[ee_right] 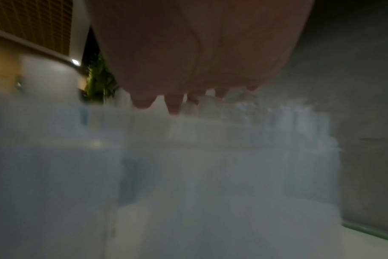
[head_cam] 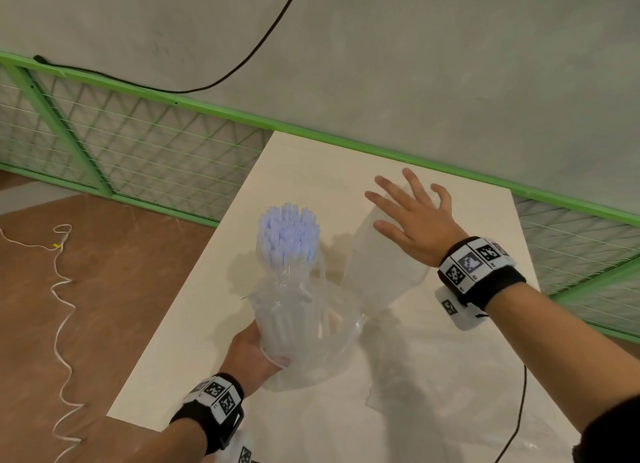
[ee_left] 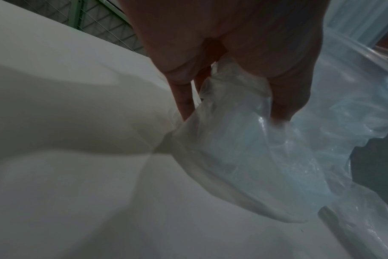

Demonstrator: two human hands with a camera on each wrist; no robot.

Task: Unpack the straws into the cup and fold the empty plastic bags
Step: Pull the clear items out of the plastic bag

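Observation:
A bundle of pale blue-white straws [head_cam: 288, 233] stands tilted in what looks like a clear cup [head_cam: 290, 324], with loose clear plastic [head_cam: 332, 341] draped round it. My left hand [head_cam: 254, 355] grips its lower end from below. In the left wrist view my fingers [ee_left: 184, 103] and thumb pinch crumpled clear film [ee_left: 237, 143]. My right hand [head_cam: 414, 216] is open with fingers spread over an empty clear bag [head_cam: 384, 272] lying on the table. Whether it touches the bag is unclear. The right wrist view is blurred, showing fingertips [ee_right: 174, 106] above pale plastic [ee_right: 210, 166].
The cream table [head_cam: 301, 171] has its left edge close to my left wrist. Another clear bag [head_cam: 433, 376] lies at the front right. A black cable [head_cam: 517, 417] hangs by the table's right front. A green mesh fence [head_cam: 145, 140] runs behind. A white cord [head_cam: 62, 289] lies on the floor.

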